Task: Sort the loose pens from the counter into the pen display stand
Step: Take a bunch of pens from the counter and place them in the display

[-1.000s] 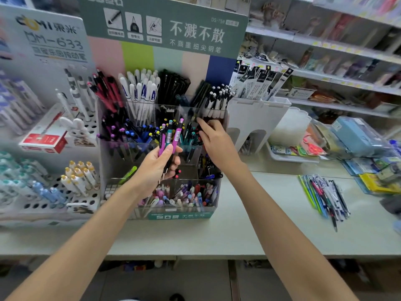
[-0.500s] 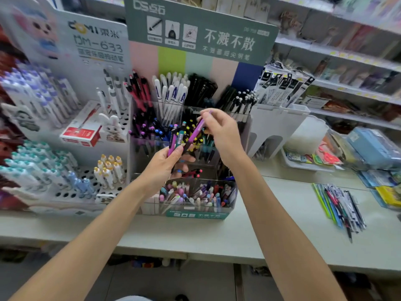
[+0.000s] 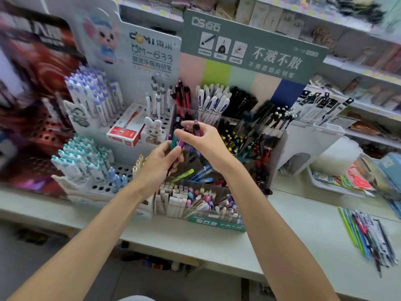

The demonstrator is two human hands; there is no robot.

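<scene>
The pale bench [image 3: 293, 231] runs across the whole view. On it, dead centre, sits the clear tiered stand [image 3: 217, 223], its compartments packed with upright pens. Off at the right edge of the bench lie the loose pens [image 3: 368, 237], a flat, fanned heap well apart from both hands and from the stand.

Both forearms reach in from below and the hands meet right in front of the stand, above its front tier. The left hand [image 3: 160, 161] is curled round a small bunch [image 3: 176, 143] of teal and purple pens, held roughly upright with the caps on top. The right hand [image 3: 204, 142] is just beside it, a little higher, thumb and fingertips pinching a purple-topped pen [image 3: 196, 127] at the upper end of that bunch. Motion blur here: I cannot tell whether that pen is clear of the bunch or touching it.

So the hands are together, each gripping pens, and both are held over the stand's left-hand compartments, not down inside any of them.
</scene>
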